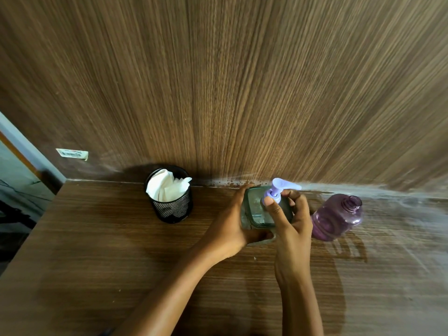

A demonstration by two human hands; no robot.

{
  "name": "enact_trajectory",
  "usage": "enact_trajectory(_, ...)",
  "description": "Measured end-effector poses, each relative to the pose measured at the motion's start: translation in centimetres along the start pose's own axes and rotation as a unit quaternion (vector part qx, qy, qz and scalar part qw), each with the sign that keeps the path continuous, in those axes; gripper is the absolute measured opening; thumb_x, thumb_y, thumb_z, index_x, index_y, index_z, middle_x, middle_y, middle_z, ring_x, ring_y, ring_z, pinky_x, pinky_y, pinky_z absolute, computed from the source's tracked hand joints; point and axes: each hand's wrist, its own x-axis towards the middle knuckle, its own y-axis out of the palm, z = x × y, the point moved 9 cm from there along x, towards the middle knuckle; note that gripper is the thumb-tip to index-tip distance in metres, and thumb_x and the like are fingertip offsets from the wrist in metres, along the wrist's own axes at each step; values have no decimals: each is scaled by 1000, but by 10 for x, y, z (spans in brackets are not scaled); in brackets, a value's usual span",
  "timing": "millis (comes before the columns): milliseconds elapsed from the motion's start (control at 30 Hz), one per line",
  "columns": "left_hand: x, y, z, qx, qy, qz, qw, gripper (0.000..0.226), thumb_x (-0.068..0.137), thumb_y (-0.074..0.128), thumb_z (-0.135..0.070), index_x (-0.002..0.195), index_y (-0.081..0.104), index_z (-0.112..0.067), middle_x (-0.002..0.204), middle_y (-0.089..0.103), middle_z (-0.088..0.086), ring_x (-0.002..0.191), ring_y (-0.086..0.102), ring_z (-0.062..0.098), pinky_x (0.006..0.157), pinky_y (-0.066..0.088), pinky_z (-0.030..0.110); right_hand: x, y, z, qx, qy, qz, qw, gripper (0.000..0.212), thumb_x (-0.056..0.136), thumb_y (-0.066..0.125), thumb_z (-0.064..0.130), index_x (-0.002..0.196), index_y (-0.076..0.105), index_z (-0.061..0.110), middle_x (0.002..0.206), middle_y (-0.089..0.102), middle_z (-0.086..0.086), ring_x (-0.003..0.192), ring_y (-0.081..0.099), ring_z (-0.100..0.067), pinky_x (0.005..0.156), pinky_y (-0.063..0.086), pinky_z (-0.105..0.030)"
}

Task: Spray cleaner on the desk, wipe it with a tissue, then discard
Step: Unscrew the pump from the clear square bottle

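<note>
Two hands on cleaner bottle (260, 212) near back edge of desk (97, 251): left hand (232, 229) wrapped round body, right hand (291, 221) closed on pump (278, 189). Best to steady base, aim nozzle at bare wood, clear of purple bottle (337, 217) and tissue cup (171, 197)

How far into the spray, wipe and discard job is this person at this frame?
Early. Done: nothing that clearly shows; the tissues still sit in the black mesh cup. In hand: the left hand steadies the clear pump bottle while the right hand works at its lilac pump head. Left: spraying the desk, wiping, discarding. The whitish streaks at right may be older residue.
</note>
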Motion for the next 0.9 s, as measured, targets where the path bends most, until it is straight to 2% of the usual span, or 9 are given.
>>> enact_trajectory(100, 1, -1, 2, 1, 3, -1, 1000, 73, 64, 80, 0, 113, 45, -41, 108, 57, -41, 103, 55, -15, 75, 45, 4, 1, 0, 2, 19, -11, 8, 1000, 16, 80, 70, 18, 92, 63, 27, 123, 57, -18, 122, 50, -36, 104, 41, -54)
enact_trajectory(167, 2, -1, 5, 5, 4, -1, 1000, 75, 63, 81, -3, 115, 45, -42, 111, 57, -40, 106, 55, -13, 77, 46, 5, 2, 0, 3, 16, -21, 5, 1000, 16, 80, 65, 18, 90, 67, 30, 122, 60, -3, 124, 50, -25, 106, 41, -44)
enact_trajectory(267, 4, -1, 9, 16, 7, -6, 1000, 80, 59, 83, -13, 119, 41, -45, 113, 54, -42, 108, 53, -13, 82, 47, 11, 3, 2, 5, 17, -28, 5, 999, 21, 79, 59, 21, 94, 70, 29, 114, 60, 14, 119, 52, -12, 96, 44, -25)
enact_trajectory(333, 5, -1, 11, 24, 4, -11, 1000, 85, 54, 83, -26, 119, 38, -55, 114, 54, -41, 109, 54, -11, 85, 48, 16, 3, 2, 3, 1, -24, 3, 1000, 31, 72, 64, 33, 103, 67, 32, 119, 61, 6, 117, 54, -13, 95, 45, -28)
enact_trajectory(400, 5, -1, 10, 19, 5, -14, 1000, 81, 52, 80, -30, 112, 38, -65, 112, 56, -41, 105, 56, -13, 77, 48, 9, 1, 2, 1, 11, -17, 2, 1000, 44, 64, 72, 41, 106, 60, 33, 123, 60, -5, 114, 59, -17, 94, 51, -35)
enact_trajectory(567, 4, 1, 5, 5, 15, -3, 1000, 75, 58, 79, -24, 108, 42, -66, 111, 57, -41, 102, 56, -15, 71, 47, 3, 0, 2, 4, -8, -19, -5, 1000, 25, 69, 73, 33, 90, 60, 38, 123, 60, -11, 120, 51, -36, 99, 44, -60)
enact_trajectory(700, 4, 0, 5, 7, 24, -5, 1000, 78, 57, 80, -22, 110, 41, -64, 113, 57, -39, 104, 56, -12, 74, 48, 6, 1, 2, 4, 17, -10, -3, 1000, 19, 72, 69, 25, 88, 64, 34, 125, 58, -15, 122, 52, -35, 104, 39, -60)
enact_trajectory(800, 5, 0, 6, 7, 29, -4, 1000, 81, 58, 80, -17, 111, 42, -63, 113, 57, -37, 104, 57, -10, 74, 49, 8, 2, 1, 5, 15, -16, -5, 1000, 18, 72, 64, 24, 85, 70, 35, 121, 60, -2, 125, 49, -27, 109, 36, -53)
enact_trajectory(900, 6, 0, 6, 11, 34, -8, 999, 82, 58, 81, -14, 112, 43, -62, 114, 57, -36, 106, 57, -9, 75, 48, 8, 2, 1, 4, 17, -22, -6, 1000, 23, 75, 59, 24, 94, 71, 28, 119, 59, 7, 124, 50, -19, 110, 37, -48)
